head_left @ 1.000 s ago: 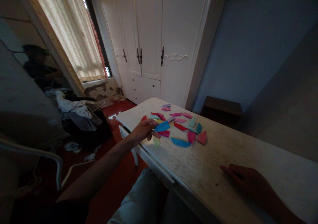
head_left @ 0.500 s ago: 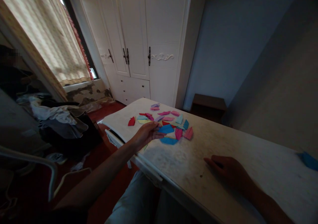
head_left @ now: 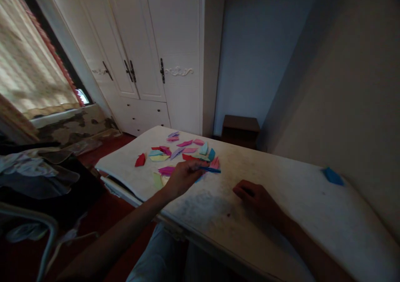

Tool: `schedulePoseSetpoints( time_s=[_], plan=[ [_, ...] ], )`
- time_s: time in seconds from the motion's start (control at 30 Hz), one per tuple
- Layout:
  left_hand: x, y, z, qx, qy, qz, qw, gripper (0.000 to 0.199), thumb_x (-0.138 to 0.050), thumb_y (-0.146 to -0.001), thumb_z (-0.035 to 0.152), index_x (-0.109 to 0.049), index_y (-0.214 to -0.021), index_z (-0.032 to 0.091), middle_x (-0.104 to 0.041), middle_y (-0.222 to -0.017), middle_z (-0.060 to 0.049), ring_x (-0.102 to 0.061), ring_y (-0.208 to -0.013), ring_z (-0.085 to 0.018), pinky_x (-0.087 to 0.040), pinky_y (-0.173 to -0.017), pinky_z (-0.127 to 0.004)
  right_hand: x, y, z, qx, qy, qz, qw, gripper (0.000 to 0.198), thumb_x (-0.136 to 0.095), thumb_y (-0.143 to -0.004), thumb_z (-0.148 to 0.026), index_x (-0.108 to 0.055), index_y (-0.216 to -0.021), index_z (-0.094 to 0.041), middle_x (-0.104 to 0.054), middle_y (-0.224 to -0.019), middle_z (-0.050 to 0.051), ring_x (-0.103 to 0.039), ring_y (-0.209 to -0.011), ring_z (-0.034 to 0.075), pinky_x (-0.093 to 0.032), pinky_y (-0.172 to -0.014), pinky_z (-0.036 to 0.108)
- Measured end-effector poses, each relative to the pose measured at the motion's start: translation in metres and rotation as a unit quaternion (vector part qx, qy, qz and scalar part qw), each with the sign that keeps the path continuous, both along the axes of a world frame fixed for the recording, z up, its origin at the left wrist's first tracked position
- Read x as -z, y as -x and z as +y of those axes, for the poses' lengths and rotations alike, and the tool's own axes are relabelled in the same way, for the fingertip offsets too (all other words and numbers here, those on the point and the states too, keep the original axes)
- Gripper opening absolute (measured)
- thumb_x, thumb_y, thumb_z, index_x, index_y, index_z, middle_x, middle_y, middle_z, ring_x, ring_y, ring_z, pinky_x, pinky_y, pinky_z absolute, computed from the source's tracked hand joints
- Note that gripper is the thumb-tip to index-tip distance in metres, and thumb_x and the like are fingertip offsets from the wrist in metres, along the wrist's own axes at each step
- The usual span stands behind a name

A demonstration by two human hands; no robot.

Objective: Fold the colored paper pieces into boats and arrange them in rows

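My left hand pinches a blue folded paper piece by one end, held edge-on above the table. Around and behind that hand lie many small folded paper pieces. Among them are a red piece apart at the left, a yellow piece, a magenta piece, a light blue piece and a pink piece. To the right, my right hand is by the tabletop with its fingers curled in; nothing shows in it. Some pieces are partly hidden behind my left hand.
The long pale table runs off to the right, where another blue paper piece lies. Behind it are a white wardrobe and a low brown cabinet. Cloths are heaped at the left, near a metal tube frame.
My view has swung to the right. My left hand has turned the blue paper piece edge-on and moved it toward my right hand, whose fingers have curled in more.
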State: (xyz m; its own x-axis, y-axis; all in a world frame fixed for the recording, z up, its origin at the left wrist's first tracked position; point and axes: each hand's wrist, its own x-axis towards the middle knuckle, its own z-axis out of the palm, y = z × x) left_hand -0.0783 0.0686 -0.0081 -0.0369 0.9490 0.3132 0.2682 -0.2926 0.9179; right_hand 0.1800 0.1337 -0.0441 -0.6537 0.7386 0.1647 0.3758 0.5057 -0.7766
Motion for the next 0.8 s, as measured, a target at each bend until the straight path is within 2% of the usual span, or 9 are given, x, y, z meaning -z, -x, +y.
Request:
schedulePoseSetpoints(
  time_s=[0.13,0.2,0.27,0.47,0.57,0.63,0.7,0.8],
  plan=[
    [-0.001,-0.016,0.006,0.016,-0.115,0.126,0.985,0.016,-0.06,-0.087,0.027,-0.074,-0.094,0.021,-0.069,-0.115,-0.009,-0.067,-0.098,-0.021,-0.054,-0.081,-0.031,-0.001,0.002,-0.001,-0.004,0.088,0.059,0.994,0.049,-0.044,-0.089,-0.063,-0.063,-0.091,-0.018,-0.056,-0.066,-0.001,-0.051,-0.058,0.013,-0.039,-0.054,0.024],
    [-0.004,-0.022,0.008,0.033,-0.16,0.146,0.976,0.016,-0.06,-0.088,0.027,-0.075,-0.089,0.022,-0.067,-0.119,-0.009,-0.062,-0.108,-0.023,-0.051,-0.09,-0.035,0.0,0.004,-0.001,-0.006,0.122,0.081,0.989,0.053,-0.043,-0.088,-0.065,-0.063,-0.099,-0.017,-0.056,-0.064,-0.001,-0.049,-0.053,0.012,-0.037,-0.051,0.023],
    [-0.005,-0.028,0.009,0.049,-0.171,0.14,0.974,0.014,-0.063,-0.086,0.028,-0.075,-0.085,0.022,-0.066,-0.118,-0.01,-0.059,-0.113,-0.024,-0.048,-0.096,-0.04,-0.001,0.004,-0.001,-0.014,0.139,0.091,0.986,0.055,-0.043,-0.087,-0.066,-0.064,-0.1,-0.017,-0.056,-0.062,-0.001,-0.046,-0.05,0.011,-0.036,-0.048,0.023],
    [0.0,-0.041,0.011,0.089,-0.076,0.078,0.99,0.013,-0.065,-0.084,0.027,-0.077,-0.082,0.025,-0.068,-0.111,-0.009,-0.063,-0.102,-0.024,-0.048,-0.093,-0.038,-0.009,0.002,-0.003,-0.022,0.113,0.085,0.99,0.048,-0.051,-0.086,-0.061,-0.061,-0.069,-0.017,-0.054,-0.057,-0.001,-0.045,-0.051,0.01,-0.034,-0.049,0.022],
    [0.006,-0.044,0.013,0.075,-0.043,0.012,0.996,0.014,-0.066,-0.082,0.028,-0.075,-0.091,0.024,-0.07,-0.11,-0.008,-0.063,-0.105,-0.024,-0.048,-0.095,-0.037,-0.01,0.001,-0.002,0.007,0.116,0.095,0.989,0.049,-0.052,-0.083,-0.063,-0.06,-0.068,-0.018,-0.053,-0.054,-0.001,-0.043,-0.048,0.01,-0.033,-0.047,0.022],
    [0.011,-0.047,0.014,0.054,0.003,-0.101,0.993,0.025,-0.071,-0.077,0.03,-0.072,-0.101,0.021,-0.071,-0.108,-0.009,-0.066,-0.1,-0.024,-0.052,-0.087,-0.036,-0.01,0.001,-0.001,0.033,0.123,0.108,0.986,0.048,-0.053,-0.082,-0.064,-0.06,-0.071,-0.018,-0.053,-0.053,-0.002,-0.042,-0.046,0.01,-0.032,-0.045,0.022],
    [0.016,-0.051,0.015,0.044,0.067,-0.21,0.974,0.04,-0.077,-0.07,0.031,-0.067,-0.107,0.019,-0.072,-0.105,-0.009,-0.069,-0.09,-0.023,-0.055,-0.075,-0.033,-0.009,0.001,0.0,0.052,0.117,0.122,0.984,0.046,-0.054,-0.082,-0.062,-0.061,-0.072,-0.018,-0.052,-0.053,-0.002,-0.042,-0.046,0.009,-0.033,-0.045,0.022],
    [0.02,-0.059,0.014,0.041,0.155,-0.249,0.955,0.047,-0.082,-0.063,0.032,-0.066,-0.104,0.015,-0.073,-0.094,-0.008,-0.068,-0.064,-0.016,-0.052,-0.058,-0.026,-0.008,0.001,0.001,0.06,0.096,0.137,0.984,0.043,-0.055,-0.084,-0.059,-0.062,-0.073,-0.017,-0.051,-0.054,-0.003,-0.044,-0.048,0.01,-0.035,-0.048,0.022]
  ],
)
